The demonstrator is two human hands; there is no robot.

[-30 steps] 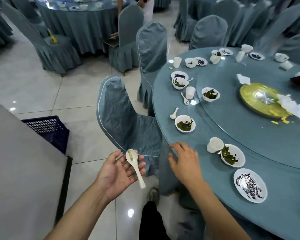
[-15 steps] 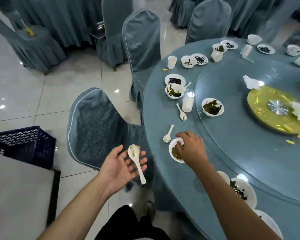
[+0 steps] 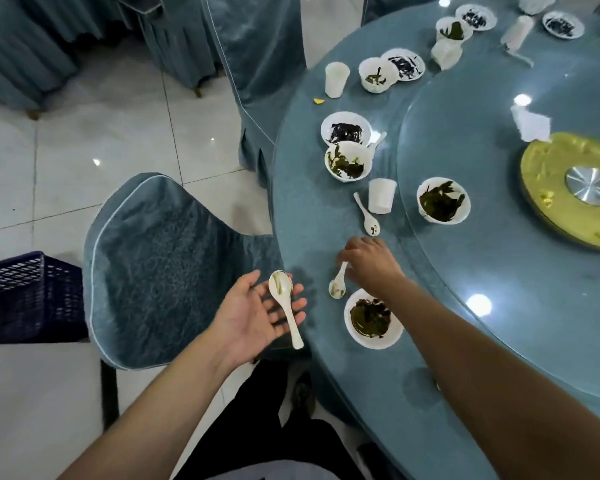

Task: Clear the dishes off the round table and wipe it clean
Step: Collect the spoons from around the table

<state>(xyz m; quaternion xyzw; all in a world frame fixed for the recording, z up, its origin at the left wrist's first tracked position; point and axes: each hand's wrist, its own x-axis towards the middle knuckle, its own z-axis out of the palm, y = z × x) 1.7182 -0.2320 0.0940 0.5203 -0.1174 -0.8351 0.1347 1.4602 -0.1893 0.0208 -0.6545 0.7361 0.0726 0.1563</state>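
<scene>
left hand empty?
No, the left hand lies palm up with a white spoon resting across its fingers.

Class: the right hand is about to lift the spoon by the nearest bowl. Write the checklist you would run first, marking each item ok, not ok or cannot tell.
1. Right hand on the table spoon: ok, fingers at its handle.
2. Grip closed firmly: cannot tell.
3. Left hand has room for it: ok, the palm is open and carries one held spoon.
4. Nearest bowl clear of the spoon: ok, close but apart.
5. Blue crate within reach: cannot tell.
</scene>
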